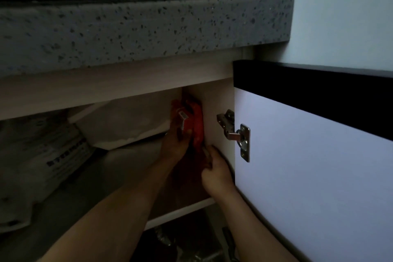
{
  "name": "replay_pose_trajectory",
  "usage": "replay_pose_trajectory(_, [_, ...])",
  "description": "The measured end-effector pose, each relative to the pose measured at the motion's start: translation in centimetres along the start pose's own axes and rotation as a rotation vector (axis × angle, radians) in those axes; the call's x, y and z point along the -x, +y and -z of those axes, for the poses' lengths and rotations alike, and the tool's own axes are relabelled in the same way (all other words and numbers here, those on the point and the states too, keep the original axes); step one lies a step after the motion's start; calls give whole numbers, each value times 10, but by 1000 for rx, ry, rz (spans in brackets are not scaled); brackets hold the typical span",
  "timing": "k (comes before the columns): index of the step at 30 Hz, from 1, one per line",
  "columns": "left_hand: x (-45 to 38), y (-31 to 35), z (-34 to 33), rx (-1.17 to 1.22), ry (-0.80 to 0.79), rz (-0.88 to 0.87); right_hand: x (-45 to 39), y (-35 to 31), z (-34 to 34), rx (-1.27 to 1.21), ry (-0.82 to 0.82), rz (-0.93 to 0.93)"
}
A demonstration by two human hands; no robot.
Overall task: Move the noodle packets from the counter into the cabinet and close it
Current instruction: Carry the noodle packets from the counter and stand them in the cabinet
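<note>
1. Forearms, nearest the camera: both rise from the lower edge of the view and reach up and inward through the cabinet opening, converging at the right inner wall of the cabinet. The left forearm enters from lower left, the right from lower centre, running close along the open cabinet door.

2. Cabinet door: white, swung fully open to the right, hinge exposed. It is not yet closed. The speckled counter overhangs above; none of its top surface is visible, so I cannot tell whether any packets remain there.

3. Noodle packets: red-orange, standing on edge inside the cabinet, pressed against the right inner wall near the upper rear corner of the opening. The count is unclear in the dim light.

4. Left hand: under and against the left face of the packets, fingers curled round their lower part, holding them upright.

5. Right hand: lower, just beside the wall; fingers bent toward the bottom edge of the packets. Whether it pinches or only steadies them cannot be told.

6. Judgement, step in hand: seating the packets. Push them flush to the wall and onto the cabinet shelf, confirm they stand unaided beside the white bags, then withdraw both hands clear of the hinge side before swinging the door.
</note>
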State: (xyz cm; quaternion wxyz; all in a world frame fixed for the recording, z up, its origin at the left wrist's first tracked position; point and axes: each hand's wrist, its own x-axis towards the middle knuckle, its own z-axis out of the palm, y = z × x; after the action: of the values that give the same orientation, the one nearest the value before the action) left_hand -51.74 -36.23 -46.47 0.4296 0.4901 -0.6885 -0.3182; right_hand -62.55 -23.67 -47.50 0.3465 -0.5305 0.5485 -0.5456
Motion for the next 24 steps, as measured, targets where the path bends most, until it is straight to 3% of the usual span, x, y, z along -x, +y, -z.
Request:
replay_pose_trajectory(5, [-20, 3, -2, 34, -5, 137, -3, 10, -3, 20, 11, -33])
replay_pose_trajectory(12, [6, 18, 22, -102, 21, 178, 2, 2, -2, 24, -1, -22])
replay_pose_trajectory(17, [51, 44, 54, -326, -142, 123, 24, -10, 2, 219, -86, -79])
replay_pose_trajectory(22, [124, 82, 89, -262, -250, 35, 75, -40, 7, 348, -151, -9])
replay_pose_trajectory(24, [154, 96, 107, -341, -267, -35, 97, -64, 9, 406, -172, 30])
